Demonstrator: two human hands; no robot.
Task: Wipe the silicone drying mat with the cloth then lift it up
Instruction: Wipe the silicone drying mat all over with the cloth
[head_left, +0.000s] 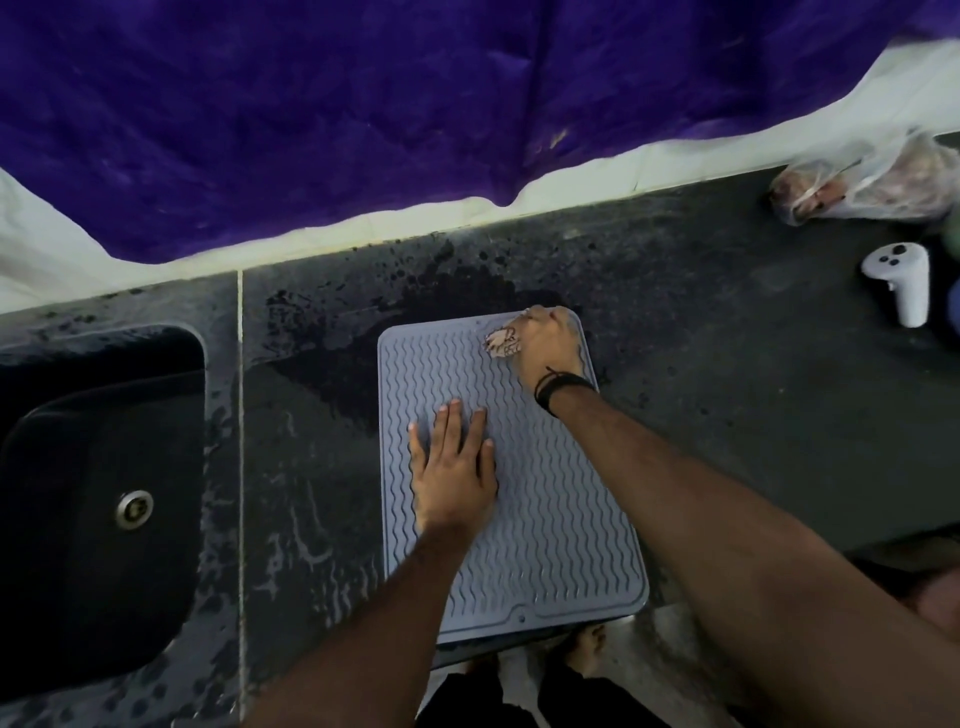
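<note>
- The grey silicone drying mat (545, 519) lies flat on the dark stone counter (727, 364), its near edge at the counter's front edge, with wet patches on the stone beside its far left corner.
- The left hand (454, 467) rests on the mat's left half — fingers straight, palm down.
- The right hand (548, 345) grips a crumpled cloth (500, 340) at the mat's far right corner.
- A black sink (78, 493) sits to the left — a white controller (901, 280) and a plastic bag (867, 182) lie far right.
</note>
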